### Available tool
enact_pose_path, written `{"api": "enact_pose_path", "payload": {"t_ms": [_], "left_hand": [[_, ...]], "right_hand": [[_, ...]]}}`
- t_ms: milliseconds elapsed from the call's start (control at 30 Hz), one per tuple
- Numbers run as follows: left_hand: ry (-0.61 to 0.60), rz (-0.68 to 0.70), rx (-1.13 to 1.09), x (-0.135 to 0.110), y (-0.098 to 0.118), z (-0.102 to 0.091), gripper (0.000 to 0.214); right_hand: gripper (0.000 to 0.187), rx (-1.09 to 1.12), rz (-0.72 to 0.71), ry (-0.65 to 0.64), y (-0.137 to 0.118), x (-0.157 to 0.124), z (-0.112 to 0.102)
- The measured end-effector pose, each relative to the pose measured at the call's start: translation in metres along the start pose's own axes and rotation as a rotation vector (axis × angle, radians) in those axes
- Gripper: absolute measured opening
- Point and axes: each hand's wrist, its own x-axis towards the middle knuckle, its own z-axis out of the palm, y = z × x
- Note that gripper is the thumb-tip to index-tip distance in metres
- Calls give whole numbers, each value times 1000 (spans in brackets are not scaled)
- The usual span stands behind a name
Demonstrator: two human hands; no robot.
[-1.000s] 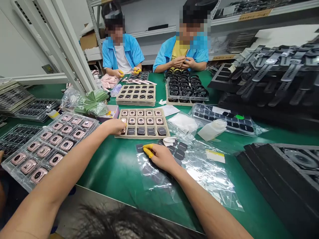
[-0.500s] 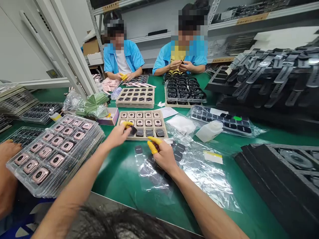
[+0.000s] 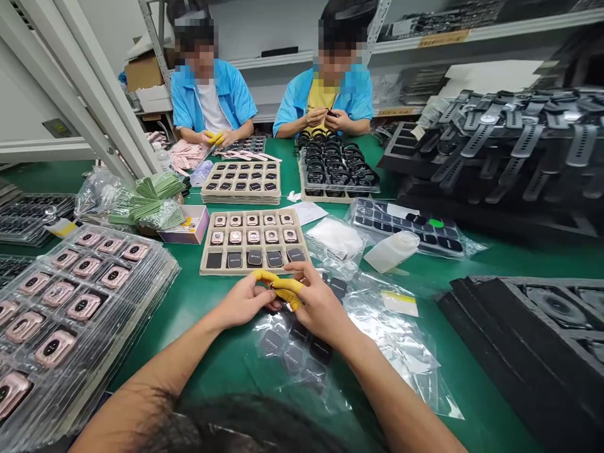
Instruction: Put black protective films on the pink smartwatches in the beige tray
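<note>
My left hand (image 3: 243, 301) and my right hand (image 3: 319, 303) meet just in front of the beige tray (image 3: 255, 272). Both are closed around a small dark watch head (image 3: 273, 285), mostly hidden by fingers in yellow finger cots. In the tray lie two rows of pink-rimmed watch heads (image 3: 253, 236). Its front row has several dark square film pieces (image 3: 274, 258) with white lettering, and a plain dark cell (image 3: 216, 260) at the left end. Under my right hand, more dark square pieces (image 3: 292, 358) lie on and in clear plastic bags (image 3: 401, 352).
Stacked clear trays of pink watch heads (image 3: 85, 305) stand at left. A white bottle (image 3: 391, 250) lies right of the tray, near a bagged dark tray (image 3: 410, 226). Black foam trays (image 3: 500, 340) fill the right side. Two people in blue jackets (image 3: 214, 100) work across the table.
My left hand has drawn back from the tray's front left with the dark piece and joined my right hand. The view has shifted, and the other person's arm at left is out of sight.
</note>
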Motion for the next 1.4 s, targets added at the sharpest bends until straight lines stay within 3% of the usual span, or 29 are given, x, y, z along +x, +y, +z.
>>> {"api": "enact_pose_path", "payload": {"t_ms": [167,300,400,533,733,867,933,967,1033,1100,1200,1300,1400], "left_hand": [[-43,64,-6,0,4,3,43],[93,67,-89,0,6,0,44],[177,44,-158,-1,7,-2,48],[67,15,-154,-5,7,2,52],[-4,3,-193,-8,7,10,55],[101,-7,-263,-5,6,9,51],[223,18,-325,-3,6,8,47],[274,33,-361,-3,6,7,45],[325,56,-424,-3,8,7,44],[321,55,-448,-4,9,9,44],[302,16,-426,-6,10,12,44],[268,-30,-342,-8,9,12,51],[229,-59,-236,-9,5,11,66]], "right_hand": [[31,-6,-82,8,-9,4,-10],[14,267,149,97,-12,8,-16],[5,296,252,140,-10,8,-14],[32,113,48,94,-7,4,-2],[27,107,-33,99,-11,3,4],[9,364,161,166,-18,7,-9],[10,504,290,67,-20,8,-14],[11,529,328,-51,-20,8,-15],[6,432,339,-308,-19,7,-14],[2,241,312,-415,-15,5,-12],[13,46,334,-276,-1,3,-14],[23,-241,497,-57,22,0,-20],[18,-437,589,-34,47,-5,-24]]}}
